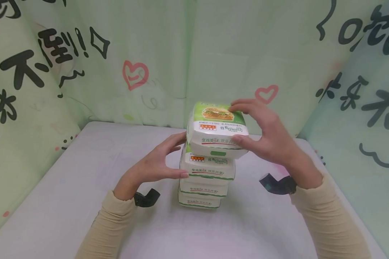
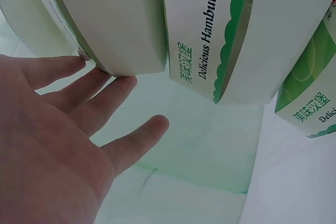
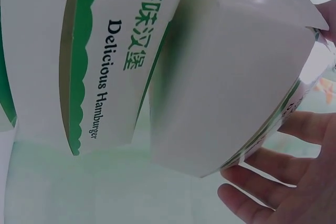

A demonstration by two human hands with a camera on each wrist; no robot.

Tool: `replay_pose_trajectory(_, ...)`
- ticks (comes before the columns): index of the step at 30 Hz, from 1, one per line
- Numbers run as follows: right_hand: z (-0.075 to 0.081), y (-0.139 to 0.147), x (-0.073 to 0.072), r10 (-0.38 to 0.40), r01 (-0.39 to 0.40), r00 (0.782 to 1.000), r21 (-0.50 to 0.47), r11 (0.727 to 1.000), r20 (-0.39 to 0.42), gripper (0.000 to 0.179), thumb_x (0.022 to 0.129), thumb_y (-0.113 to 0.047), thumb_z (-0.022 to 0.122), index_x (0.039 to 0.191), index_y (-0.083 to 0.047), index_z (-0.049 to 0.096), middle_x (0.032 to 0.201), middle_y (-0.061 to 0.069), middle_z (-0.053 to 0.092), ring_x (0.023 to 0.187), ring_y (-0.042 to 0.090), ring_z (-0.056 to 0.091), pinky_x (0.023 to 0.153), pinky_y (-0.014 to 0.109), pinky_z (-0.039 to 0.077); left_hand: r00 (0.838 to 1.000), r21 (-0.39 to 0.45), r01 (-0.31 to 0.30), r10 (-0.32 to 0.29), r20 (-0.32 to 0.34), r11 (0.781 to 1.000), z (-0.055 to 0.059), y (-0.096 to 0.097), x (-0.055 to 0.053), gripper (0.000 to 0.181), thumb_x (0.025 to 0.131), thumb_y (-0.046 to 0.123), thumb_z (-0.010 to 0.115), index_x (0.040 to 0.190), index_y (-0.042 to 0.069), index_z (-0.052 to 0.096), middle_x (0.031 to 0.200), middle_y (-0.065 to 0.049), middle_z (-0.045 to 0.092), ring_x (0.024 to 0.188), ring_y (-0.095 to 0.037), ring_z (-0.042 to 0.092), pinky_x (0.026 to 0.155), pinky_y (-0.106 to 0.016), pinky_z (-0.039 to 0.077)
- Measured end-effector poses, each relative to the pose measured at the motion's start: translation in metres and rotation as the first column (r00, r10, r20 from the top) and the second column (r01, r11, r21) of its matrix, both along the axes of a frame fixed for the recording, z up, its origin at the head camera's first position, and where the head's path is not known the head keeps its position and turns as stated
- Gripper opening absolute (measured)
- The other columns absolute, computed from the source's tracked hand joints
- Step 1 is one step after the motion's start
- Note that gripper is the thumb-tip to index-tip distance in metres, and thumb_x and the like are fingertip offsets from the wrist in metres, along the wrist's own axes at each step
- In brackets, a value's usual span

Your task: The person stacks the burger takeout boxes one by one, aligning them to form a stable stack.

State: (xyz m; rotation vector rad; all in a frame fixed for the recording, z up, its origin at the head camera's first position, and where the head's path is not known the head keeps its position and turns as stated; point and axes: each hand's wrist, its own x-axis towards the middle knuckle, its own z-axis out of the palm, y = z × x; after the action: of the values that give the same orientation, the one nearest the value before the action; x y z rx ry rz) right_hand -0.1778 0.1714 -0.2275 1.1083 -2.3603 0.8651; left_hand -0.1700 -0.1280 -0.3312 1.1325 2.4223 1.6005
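Note:
Several white-and-green cardboard hamburger boxes stand in a stack at mid-table. The top hamburger box (image 1: 218, 122), with a burger picture on its lid, sits askew over the box below (image 1: 210, 169). My right hand (image 1: 269, 133) grips the top box at its right side, thumb on the front and fingers over the far edge. At the stack's left is my left hand (image 1: 152, 162), its thumb at the second box's front corner and its fingers reaching behind. In the left wrist view, extended fingertips (image 2: 128, 83) touch the edge of the top box (image 2: 115, 19).
A white table (image 1: 84, 180) carries the stack. Pale green curtains (image 1: 168, 72) with dark lettering and red hearts enclose it at the back and both sides. Dark straps (image 1: 147, 198) sit on both wrists, beside beige sleeves (image 1: 327, 216).

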Motion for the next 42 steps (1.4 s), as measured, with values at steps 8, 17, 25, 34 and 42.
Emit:
replay_pose_trajectory(8,-0.0033,-0.0033,0.0044,-0.017,0.016,1.000,0.050,0.999,0.015,0.056,0.081,-0.023,0.077,0.132,-0.012,0.058,0.141,0.006,0.054,0.132,0.023,0.047,0.101,0.053,0.047,1.000,0.022,0.016,-0.016,0.002,1.000,0.0003,0.0001,-0.0001,0.093,0.079,0.017,0.083,0.154,0.027,0.029,0.154,0.008,0.037,0.145,-0.013,0.034,0.118,-0.054,0.033)
replay_pose_trajectory(17,-0.0041,-0.0048,0.0070,-0.007,0.002,0.998,0.075,0.997,0.055,0.058,0.083,-0.030,0.076,0.134,-0.014,0.056,0.141,0.007,0.051,0.131,0.023,0.046,0.098,0.052,0.047,1.000,0.019,0.019,-0.019,0.005,1.000,-0.0004,0.0015,-0.0004,0.089,0.079,0.017,0.083,0.152,0.024,0.033,0.151,0.007,0.039,0.141,-0.013,0.035,0.118,-0.050,0.034)
replay_pose_trajectory(25,-0.0047,-0.0051,0.0079,-0.013,0.004,0.997,0.103,0.995,0.081,0.064,0.081,-0.035,0.076,0.138,-0.017,0.052,0.144,0.004,0.045,0.132,0.023,0.041,0.098,0.053,0.044,1.000,0.007,0.010,-0.010,0.014,1.000,0.0009,0.0020,0.0022,0.091,0.079,0.017,0.083,0.153,0.024,0.030,0.153,0.008,0.037,0.141,-0.011,0.034,0.118,-0.047,0.035)
replay_pose_trajectory(34,-0.0046,-0.0039,0.0089,0.002,-0.010,0.997,0.098,0.995,0.080,0.065,0.083,-0.036,0.073,0.141,-0.018,0.049,0.148,0.005,0.041,0.135,0.024,0.039,0.101,0.057,0.042,1.000,0.022,0.019,-0.019,0.013,1.000,-0.0002,0.0021,0.0010,0.090,0.079,0.015,0.082,0.152,0.022,0.031,0.152,0.006,0.036,0.140,-0.013,0.034,0.117,-0.049,0.036)
replay_pose_trajectory(42,-0.0050,-0.0030,0.0097,-0.003,-0.005,0.997,0.103,0.995,0.079,0.066,0.084,-0.040,0.072,0.141,-0.018,0.048,0.151,0.004,0.039,0.138,0.025,0.037,0.103,0.060,0.040,1.000,0.026,0.021,-0.022,0.011,0.999,-0.0012,0.0021,0.0002,0.090,0.079,0.015,0.082,0.153,0.022,0.030,0.152,0.005,0.036,0.140,-0.013,0.034,0.116,-0.050,0.036)
